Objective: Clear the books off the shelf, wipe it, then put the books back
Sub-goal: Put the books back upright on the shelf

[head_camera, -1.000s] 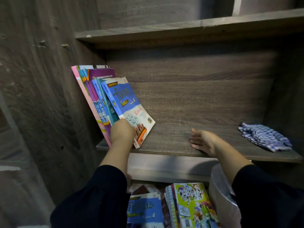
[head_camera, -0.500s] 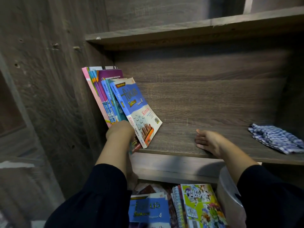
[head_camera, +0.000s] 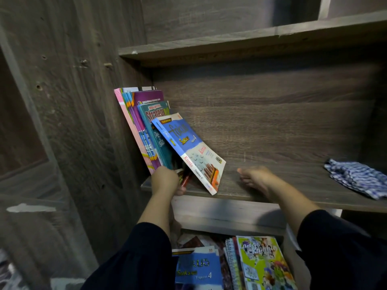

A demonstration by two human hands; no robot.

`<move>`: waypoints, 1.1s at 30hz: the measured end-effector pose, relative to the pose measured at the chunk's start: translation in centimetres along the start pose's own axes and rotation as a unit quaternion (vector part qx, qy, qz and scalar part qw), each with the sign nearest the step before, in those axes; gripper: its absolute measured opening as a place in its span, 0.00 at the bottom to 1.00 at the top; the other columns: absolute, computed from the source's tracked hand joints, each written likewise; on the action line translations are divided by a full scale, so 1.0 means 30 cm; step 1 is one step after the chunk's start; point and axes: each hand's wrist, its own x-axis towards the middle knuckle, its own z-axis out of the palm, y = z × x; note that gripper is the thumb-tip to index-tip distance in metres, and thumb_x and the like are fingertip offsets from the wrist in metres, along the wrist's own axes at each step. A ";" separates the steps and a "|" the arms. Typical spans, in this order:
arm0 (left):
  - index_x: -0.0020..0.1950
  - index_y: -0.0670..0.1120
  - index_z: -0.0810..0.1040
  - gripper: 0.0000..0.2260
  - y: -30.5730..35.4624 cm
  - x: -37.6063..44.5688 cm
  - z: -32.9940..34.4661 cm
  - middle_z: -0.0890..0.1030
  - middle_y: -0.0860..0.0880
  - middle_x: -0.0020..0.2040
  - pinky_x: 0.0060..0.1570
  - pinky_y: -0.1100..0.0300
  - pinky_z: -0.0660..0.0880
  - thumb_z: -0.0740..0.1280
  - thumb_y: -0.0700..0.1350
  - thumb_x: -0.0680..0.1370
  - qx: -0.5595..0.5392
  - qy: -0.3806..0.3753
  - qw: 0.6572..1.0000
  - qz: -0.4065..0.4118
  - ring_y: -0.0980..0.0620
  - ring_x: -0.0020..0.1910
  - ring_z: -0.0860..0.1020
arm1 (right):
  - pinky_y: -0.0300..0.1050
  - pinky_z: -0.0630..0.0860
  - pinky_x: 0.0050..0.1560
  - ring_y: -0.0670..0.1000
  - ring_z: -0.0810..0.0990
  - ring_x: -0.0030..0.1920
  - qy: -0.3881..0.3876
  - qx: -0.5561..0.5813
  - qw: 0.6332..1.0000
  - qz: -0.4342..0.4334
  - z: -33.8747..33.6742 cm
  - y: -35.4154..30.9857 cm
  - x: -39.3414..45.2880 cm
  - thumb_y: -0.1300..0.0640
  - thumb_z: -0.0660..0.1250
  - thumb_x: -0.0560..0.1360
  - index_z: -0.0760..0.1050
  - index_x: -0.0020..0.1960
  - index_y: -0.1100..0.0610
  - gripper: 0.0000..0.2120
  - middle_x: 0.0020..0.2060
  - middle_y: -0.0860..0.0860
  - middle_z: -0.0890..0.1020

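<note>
At the shelf's point(head_camera: 272, 197) left end a row of books point(head_camera: 146, 126) leans against the side wall. The left hand point(head_camera: 165, 183) grasps a thin book at the front edge, beneath the blue Fokus book point(head_camera: 188, 147). The right hand point(head_camera: 255, 178) lies flat mid-shelf, fingers released. A checked cloth point(head_camera: 356, 176) sits at the right end.

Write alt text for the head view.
A person's left hand grips the bottom of leaning colourful paperback books on a brown wooden shelf; the right hand rests flat beside them, a blue checked cloth far right.
</note>
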 end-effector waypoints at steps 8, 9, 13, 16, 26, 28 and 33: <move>0.53 0.35 0.69 0.06 0.023 0.024 -0.024 0.77 0.34 0.58 0.45 0.52 0.81 0.59 0.38 0.80 0.069 -0.017 0.995 -0.074 0.40 0.48 0.80 | 0.37 0.71 0.42 0.45 0.76 0.39 -0.049 -0.124 0.988 -0.073 0.122 -0.026 0.009 0.53 0.68 0.75 0.78 0.60 0.59 0.16 0.42 0.49 0.81; 0.57 0.34 0.69 0.11 0.016 0.045 -0.024 0.77 0.34 0.58 0.52 0.48 0.79 0.62 0.41 0.79 0.064 0.005 0.995 -0.079 0.37 0.53 0.79 | 0.39 0.73 0.48 0.48 0.78 0.44 -0.052 -0.131 0.987 -0.073 0.112 -0.033 0.006 0.52 0.68 0.76 0.78 0.61 0.60 0.17 0.46 0.51 0.82; 0.51 0.37 0.73 0.17 -0.011 0.070 -0.023 0.83 0.38 0.43 0.41 0.48 0.82 0.69 0.50 0.76 0.177 0.011 0.984 0.017 0.41 0.38 0.84 | 0.42 0.68 0.62 0.51 0.77 0.57 -0.039 -0.192 0.978 -0.078 0.093 -0.038 0.002 0.52 0.68 0.75 0.71 0.69 0.59 0.24 0.62 0.54 0.78; 0.51 0.38 0.71 0.19 0.002 0.075 -0.033 0.82 0.40 0.47 0.48 0.48 0.81 0.70 0.53 0.75 0.217 0.014 0.976 0.001 0.42 0.45 0.83 | 0.43 0.69 0.65 0.50 0.77 0.58 -0.038 -0.208 0.973 -0.092 0.115 -0.025 0.019 0.56 0.69 0.75 0.72 0.68 0.57 0.23 0.62 0.53 0.78; 0.51 0.40 0.76 0.09 0.117 0.037 -0.053 0.84 0.44 0.37 0.24 0.66 0.76 0.69 0.45 0.77 -0.009 -0.196 0.979 0.053 0.54 0.25 0.82 | 0.41 0.68 0.63 0.51 0.77 0.61 -0.043 -0.240 0.964 -0.102 0.126 -0.021 0.057 0.57 0.71 0.73 0.75 0.65 0.56 0.21 0.62 0.52 0.79; 0.52 0.42 0.74 0.10 0.150 0.042 -0.021 0.83 0.44 0.40 0.24 0.64 0.77 0.69 0.47 0.77 -0.055 -0.158 0.983 0.080 0.51 0.28 0.83 | 0.43 0.69 0.64 0.51 0.77 0.60 -0.047 -0.242 0.964 -0.103 0.123 -0.022 0.070 0.57 0.72 0.72 0.76 0.65 0.56 0.21 0.62 0.52 0.79; 0.59 0.40 0.71 0.22 0.151 0.071 0.037 0.74 0.51 0.47 0.41 0.63 0.74 0.75 0.39 0.70 0.109 -0.027 0.978 0.177 0.50 0.47 0.76 | 0.41 0.69 0.65 0.49 0.77 0.60 -0.044 -0.234 0.965 -0.110 0.132 -0.018 0.071 0.57 0.72 0.73 0.76 0.65 0.56 0.21 0.62 0.51 0.79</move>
